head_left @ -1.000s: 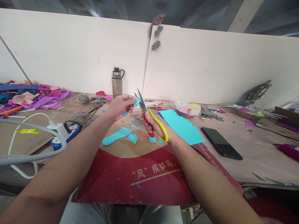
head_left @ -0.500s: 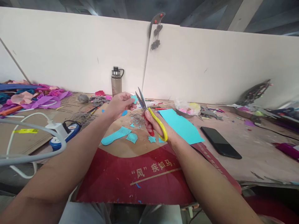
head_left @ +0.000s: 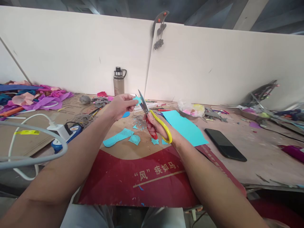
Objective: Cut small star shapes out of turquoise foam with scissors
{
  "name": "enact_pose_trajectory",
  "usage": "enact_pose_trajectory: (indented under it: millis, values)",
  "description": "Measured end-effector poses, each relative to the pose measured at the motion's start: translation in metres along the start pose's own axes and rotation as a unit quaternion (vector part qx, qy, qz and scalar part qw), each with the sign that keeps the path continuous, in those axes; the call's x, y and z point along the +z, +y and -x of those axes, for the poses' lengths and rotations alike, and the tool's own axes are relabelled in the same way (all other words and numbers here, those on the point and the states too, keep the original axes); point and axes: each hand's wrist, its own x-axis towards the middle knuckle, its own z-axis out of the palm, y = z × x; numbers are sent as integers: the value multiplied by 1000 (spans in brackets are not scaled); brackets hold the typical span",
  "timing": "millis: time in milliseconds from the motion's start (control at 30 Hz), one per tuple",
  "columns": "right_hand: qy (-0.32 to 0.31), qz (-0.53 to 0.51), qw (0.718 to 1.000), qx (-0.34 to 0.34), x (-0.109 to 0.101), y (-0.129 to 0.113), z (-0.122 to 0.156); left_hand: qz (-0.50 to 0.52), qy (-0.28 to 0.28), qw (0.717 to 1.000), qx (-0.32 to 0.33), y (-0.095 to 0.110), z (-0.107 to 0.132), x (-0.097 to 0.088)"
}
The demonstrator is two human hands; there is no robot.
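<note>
My left hand (head_left: 123, 106) pinches a small turquoise felt piece (head_left: 137, 100) between thumb and fingers, above the board. In my right hand (head_left: 154, 124) is a pair of scissors (head_left: 164, 126) with one yellow and one red handle. Its blades point up and away from me, and their tips meet the felt piece's right edge. Below my hands lie a long turquoise scrap (head_left: 119, 137), a scrap with a drawn outline (head_left: 135, 139) and a cut star (head_left: 155, 141). To the right is a large turquoise sheet (head_left: 186, 128).
A red and tan cardboard sheet (head_left: 142, 171) covers the front of the table. Behind it stands a bottle (head_left: 118, 84). On the right lies a phone (head_left: 225, 144). At the left are a power strip (head_left: 68, 138), white cables and a pile of coloured felt (head_left: 33, 98).
The scissor blades have moved closer together and now overlap the edge of the felt piece. My left hand stays nearly in place, still pinching it.
</note>
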Motion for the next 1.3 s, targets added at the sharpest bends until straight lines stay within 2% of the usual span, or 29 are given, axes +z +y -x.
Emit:
enact_pose_trajectory:
  millis: [300, 667, 1300]
  values:
    - [7, 19, 1000, -4, 1, -1, 0, -37, 6, 998, -46, 7, 6, 6]
    - [6, 38, 999, -17, 1, -1, 1, -36, -15, 999, -22, 2, 3, 2]
    - [11, 22, 1000, 5, 2, -1, 1, -32, -10, 999, -36, 2, 4, 3]
